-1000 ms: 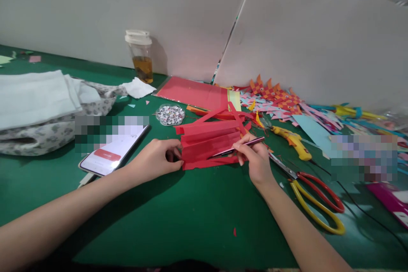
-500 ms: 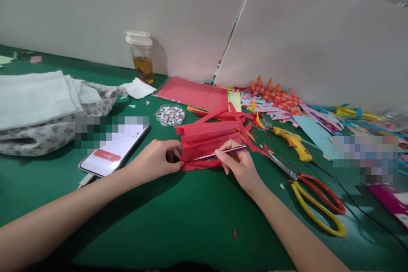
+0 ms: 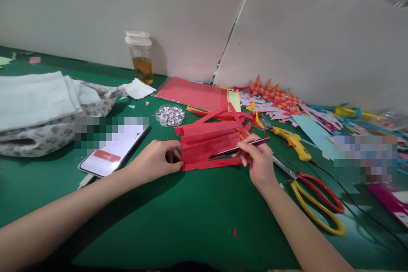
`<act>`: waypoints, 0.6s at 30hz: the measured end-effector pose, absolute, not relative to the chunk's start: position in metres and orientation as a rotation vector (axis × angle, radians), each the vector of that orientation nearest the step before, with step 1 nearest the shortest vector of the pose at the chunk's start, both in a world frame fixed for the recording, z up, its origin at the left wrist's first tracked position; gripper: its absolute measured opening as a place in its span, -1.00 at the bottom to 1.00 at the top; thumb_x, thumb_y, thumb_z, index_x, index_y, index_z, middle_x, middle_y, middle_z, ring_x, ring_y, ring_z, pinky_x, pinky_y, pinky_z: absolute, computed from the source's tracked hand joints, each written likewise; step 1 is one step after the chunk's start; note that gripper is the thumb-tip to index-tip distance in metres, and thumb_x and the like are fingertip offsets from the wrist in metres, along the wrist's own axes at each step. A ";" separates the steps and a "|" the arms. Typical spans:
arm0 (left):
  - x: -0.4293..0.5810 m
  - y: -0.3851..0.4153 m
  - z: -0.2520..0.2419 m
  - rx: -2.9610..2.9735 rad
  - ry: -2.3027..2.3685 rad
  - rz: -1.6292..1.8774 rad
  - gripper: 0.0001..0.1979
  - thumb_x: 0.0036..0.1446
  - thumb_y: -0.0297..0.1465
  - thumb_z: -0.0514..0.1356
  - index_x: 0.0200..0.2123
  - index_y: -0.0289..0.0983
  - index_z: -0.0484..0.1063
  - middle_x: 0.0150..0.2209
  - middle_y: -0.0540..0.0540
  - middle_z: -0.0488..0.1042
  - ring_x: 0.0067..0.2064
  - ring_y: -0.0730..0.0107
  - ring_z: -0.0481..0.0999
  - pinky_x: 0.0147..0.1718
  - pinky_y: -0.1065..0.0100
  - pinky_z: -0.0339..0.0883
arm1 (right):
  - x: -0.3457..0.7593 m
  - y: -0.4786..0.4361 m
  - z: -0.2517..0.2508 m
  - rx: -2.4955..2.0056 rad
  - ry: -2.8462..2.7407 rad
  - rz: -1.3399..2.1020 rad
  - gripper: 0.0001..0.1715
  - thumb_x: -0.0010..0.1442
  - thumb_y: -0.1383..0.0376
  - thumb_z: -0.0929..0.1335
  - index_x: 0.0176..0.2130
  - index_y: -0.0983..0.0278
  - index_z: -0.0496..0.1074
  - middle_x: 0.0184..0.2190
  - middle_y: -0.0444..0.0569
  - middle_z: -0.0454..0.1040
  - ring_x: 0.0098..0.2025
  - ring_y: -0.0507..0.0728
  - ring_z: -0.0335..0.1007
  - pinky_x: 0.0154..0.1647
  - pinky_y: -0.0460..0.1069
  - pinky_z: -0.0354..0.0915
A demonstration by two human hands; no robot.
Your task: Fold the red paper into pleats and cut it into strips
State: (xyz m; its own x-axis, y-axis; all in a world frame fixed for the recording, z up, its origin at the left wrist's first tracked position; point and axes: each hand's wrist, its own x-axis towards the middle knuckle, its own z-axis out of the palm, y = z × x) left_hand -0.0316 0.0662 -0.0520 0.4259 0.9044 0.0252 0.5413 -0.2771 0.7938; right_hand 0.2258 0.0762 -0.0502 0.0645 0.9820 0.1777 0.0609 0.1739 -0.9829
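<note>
The red paper (image 3: 212, 142) lies on the bench in front of me, between my two hands. It is thin, with long folds that go up and down like little steps. A slit runs along its near side, so that part looks like a strip. Loose red strips stick out at the back.

My left hand (image 3: 159, 159) is curled, pinching the left edge of the paper. My right hand (image 3: 259, 161) pinches a thin, shiny, dark pink stick tool (image 3: 224, 152), and its pointy end is at the paper by the slit.

Just right of that hand are metal scissors (image 3: 297, 176) with big red and yellow loops. A hard yellow glue gun (image 3: 295, 142) lies behind them. A round clear dish (image 3: 170, 116) is full of tiny black and white bits.

The bench (image 3: 197, 216) is smooth and green. A flat, pale grey wall (image 3: 111, 8) stands at the back, with a slanting gap in it.
</note>
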 end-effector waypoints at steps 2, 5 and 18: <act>-0.032 0.066 -0.052 1.961 1.225 0.632 -0.88 -0.08 -0.48 0.16 -0.38 -0.24 0.40 -0.46 0.06 0.49 -0.47 0.51 0.42 -0.49 0.48 0.24 | 0.228 0.078 -0.049 -1.124 -1.182 0.972 -0.79 0.04 0.26 0.35 -0.52 0.24 0.22 -0.73 -0.21 0.34 -0.77 -0.07 0.11 -0.77 -0.14 -0.10; -0.031 0.065 -0.053 1.980 1.262 0.630 -0.94 -0.06 -0.43 0.16 -0.42 -0.25 0.39 -0.51 0.06 0.45 -0.49 0.50 0.39 -0.51 0.47 0.22 | 0.224 0.079 -0.045 -1.103 -1.073 0.934 -0.75 0.04 0.21 0.35 -0.51 0.24 0.19 -0.74 -0.21 0.33 -0.79 -0.08 0.07 -0.79 -0.14 -0.13; -0.030 0.068 -0.047 1.353 1.296 1.204 -0.75 -0.03 -0.24 0.26 -0.45 -0.28 0.29 -0.46 -0.02 0.52 -0.35 0.38 0.54 -0.34 0.40 0.42 | 0.219 0.074 -0.038 -1.083 -1.005 0.588 -0.69 0.21 0.02 0.18 -0.21 0.19 0.19 -0.16 0.07 0.50 -0.50 0.06 0.47 -0.50 -0.05 0.35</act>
